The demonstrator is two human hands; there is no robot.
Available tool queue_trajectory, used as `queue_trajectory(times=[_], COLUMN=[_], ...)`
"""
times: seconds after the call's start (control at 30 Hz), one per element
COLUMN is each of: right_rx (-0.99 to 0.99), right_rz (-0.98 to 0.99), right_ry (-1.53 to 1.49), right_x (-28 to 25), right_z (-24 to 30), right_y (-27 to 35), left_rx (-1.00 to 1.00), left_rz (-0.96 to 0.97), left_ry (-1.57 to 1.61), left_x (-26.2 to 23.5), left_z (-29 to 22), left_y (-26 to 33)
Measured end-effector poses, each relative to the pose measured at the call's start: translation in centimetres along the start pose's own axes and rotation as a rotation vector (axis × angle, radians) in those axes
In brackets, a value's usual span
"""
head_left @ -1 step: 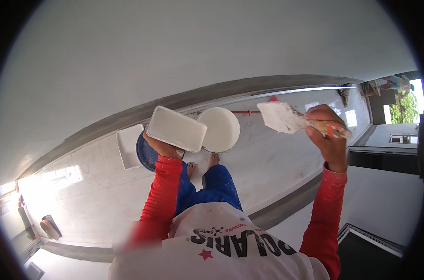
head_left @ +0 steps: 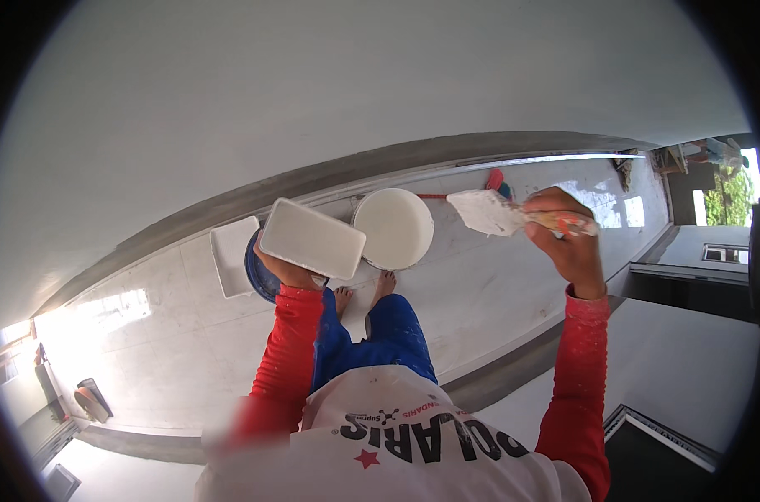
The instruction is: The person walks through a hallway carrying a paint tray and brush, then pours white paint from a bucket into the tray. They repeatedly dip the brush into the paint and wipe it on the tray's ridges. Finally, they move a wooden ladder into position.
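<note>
— What was held in view?
— The left hand [head_left: 286, 266] gripped a rectangular white tray [head_left: 313, 240]; the right hand [head_left: 568, 238] gripped the handle of a white-coated flat tool [head_left: 485, 212].
— Where were these?
— Above the floor [head_left: 480, 289]: the tray appeared just left of a round white bucket [head_left: 394, 227], the tool to its right.

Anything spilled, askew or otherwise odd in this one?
No clear spill. White specks on the red sleeve behind the right hand and on the blue trousers look like splatter, and the bare feet beside the open white bucket seem unusual.
</note>
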State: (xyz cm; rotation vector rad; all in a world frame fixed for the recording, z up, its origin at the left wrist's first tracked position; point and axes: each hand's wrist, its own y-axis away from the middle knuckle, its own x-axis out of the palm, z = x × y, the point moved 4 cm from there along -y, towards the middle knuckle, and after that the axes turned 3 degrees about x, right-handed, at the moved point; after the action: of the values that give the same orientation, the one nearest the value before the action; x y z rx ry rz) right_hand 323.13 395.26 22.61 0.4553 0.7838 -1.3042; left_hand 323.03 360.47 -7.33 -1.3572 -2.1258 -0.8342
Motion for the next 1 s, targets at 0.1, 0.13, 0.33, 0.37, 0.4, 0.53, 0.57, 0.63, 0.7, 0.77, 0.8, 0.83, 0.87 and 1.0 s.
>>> queue_trajectory(times=[0.1,0.13,0.33,0.37,0.4,0.53,0.57,0.63,0.7,0.77,0.8,0.83,0.87,1.0], right_rx=[0.29,0.412,0.545,0.574,0.602,0.564,0.541,0.5,0.466,0.406,0.374,0.408,0.442,0.547], right_rz=[0.13,0.176,0.373,0.378,0.387,0.365,0.362,0.34,0.278,0.269,0.265,0.287,0.306,0.391], right_ry=[-0.145,-0.185,-0.033,-0.025,-0.018,0.096,0.13,0.14,0.096,0.08,0.07,0.069,0.069,0.102], right_x=[10.2,13.8,33.3,36.2,38.9,47.5,49.2,52.7,55.3,56.9,57.6,58.3,58.9,60.5], right_z=[-13.5,-17.3,-36.6,-39.3,-42.0,-50.5,-52.2,-54.7,-56.6,-58.2,-58.7,-59.2,-59.5,-59.2], right_y=[-0.8,-0.6,-0.3,-0.3,-0.2,-0.4,-0.8,-1.1,-1.4,-1.4,-1.0,-0.4,0.3,2.8], left_rx=[-0.099,-0.131,-0.359,-0.381,-0.402,-0.523,-0.558,-0.595,-0.597,-0.615,-0.619,-0.625,-0.624,-0.63], left_rz=[-0.166,0.038,-0.043,-0.056,-0.073,-0.36,-0.445,-0.471,-0.455,-0.476,-0.492,-0.507,-0.512,-0.492], left_ry=[-0.008,0.024,0.279,0.277,0.275,0.273,0.272,0.239,0.276,0.296,0.302,0.308,0.317,0.224], left_x=[-4.5,-3.4,-7.2,-8.2,-9.2,-12.2,-12.7,-13.8,-15.0,-16.0,-16.2,-16.4,-16.6,-16.1], left_z=[2.2,1.8,8.7,10.5,12.5,19.7,21.1,23.4,25.4,27.1,27.5,27.9,28.2,27.5], left_y=[2.9,3.8,7.3,7.5,7.6,8.1,8.0,7.9,8.1,8.2,8.3,8.3,8.3,7.8])
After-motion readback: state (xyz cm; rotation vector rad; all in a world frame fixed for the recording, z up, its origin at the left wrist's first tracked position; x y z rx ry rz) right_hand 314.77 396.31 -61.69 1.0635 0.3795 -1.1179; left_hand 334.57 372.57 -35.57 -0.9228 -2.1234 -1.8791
